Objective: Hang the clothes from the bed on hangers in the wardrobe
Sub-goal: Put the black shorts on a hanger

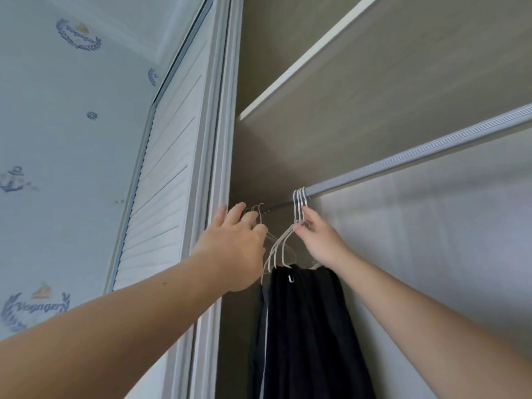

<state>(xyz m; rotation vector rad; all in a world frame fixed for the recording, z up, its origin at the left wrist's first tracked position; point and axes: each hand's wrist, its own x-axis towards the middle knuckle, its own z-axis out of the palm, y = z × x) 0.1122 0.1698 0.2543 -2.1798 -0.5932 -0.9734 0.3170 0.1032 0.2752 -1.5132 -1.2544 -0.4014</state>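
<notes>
**Which hand is nearer a free hanger?**
My left hand (236, 243). It is up at the left end of the rail (403, 159), among the grey hangers (260, 210). Their hooks stand just above and behind my fingertips. The fingers are half curled and touch the wire, but my own knuckles hide whether they really grip one.

**How does the rail run?**
Its long axis goes from low on the left, by the side of the wardrobe (431, 269), up and away to the right. I judge a hanger must be lifted clear of it, then drawn toward me.

**What comes next along it?**
The white hangers (299, 197), a tight bunch hooked just right of the grey ones. Dark clothes (305, 326) hang beneath.

**And your right hand?**
My right hand (319, 240) pinches the necks of that white bunch between thumb and forefinger, just under the hooks. I think it is keeping them apart from the grey ones.

**Where are the clothes from the bed?**
Not in view, and neither hand carries a garment. I judge this step to be fetching an empty hanger.
</notes>
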